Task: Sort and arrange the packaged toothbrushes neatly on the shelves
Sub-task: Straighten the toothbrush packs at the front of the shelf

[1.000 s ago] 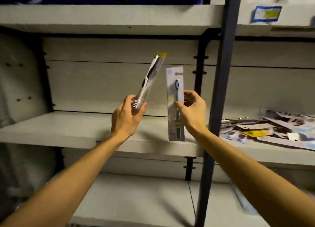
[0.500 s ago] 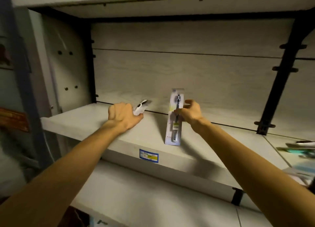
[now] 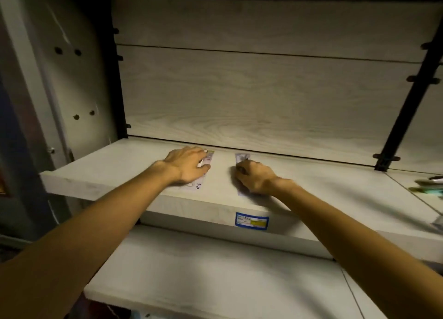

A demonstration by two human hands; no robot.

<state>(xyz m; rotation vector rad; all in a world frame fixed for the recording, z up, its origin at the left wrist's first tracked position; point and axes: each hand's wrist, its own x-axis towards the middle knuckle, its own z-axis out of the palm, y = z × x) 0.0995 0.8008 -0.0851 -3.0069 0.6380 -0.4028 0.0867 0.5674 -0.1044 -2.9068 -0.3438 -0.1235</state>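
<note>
Pale wood shelf (image 3: 124, 175): both packs lie flat pointing 12 o'clock; my left hand (image 3: 189, 165) presses flat on the left toothbrush pack (image 3: 208, 159), my right hand (image 3: 254, 178) curls on the right toothbrush pack (image 3: 241, 157).

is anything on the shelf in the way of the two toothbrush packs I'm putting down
Nothing visible. Both packs already lie flat on the shelf, the left pack under your left hand and the right pack under your right hand, with bare board between them.

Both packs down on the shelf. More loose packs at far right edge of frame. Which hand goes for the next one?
Right, probably. The right hand rests on its toothbrush pack, nearer the loose packs at the right edge. The left hand, flat on its own pack, would have to cross over.
</note>
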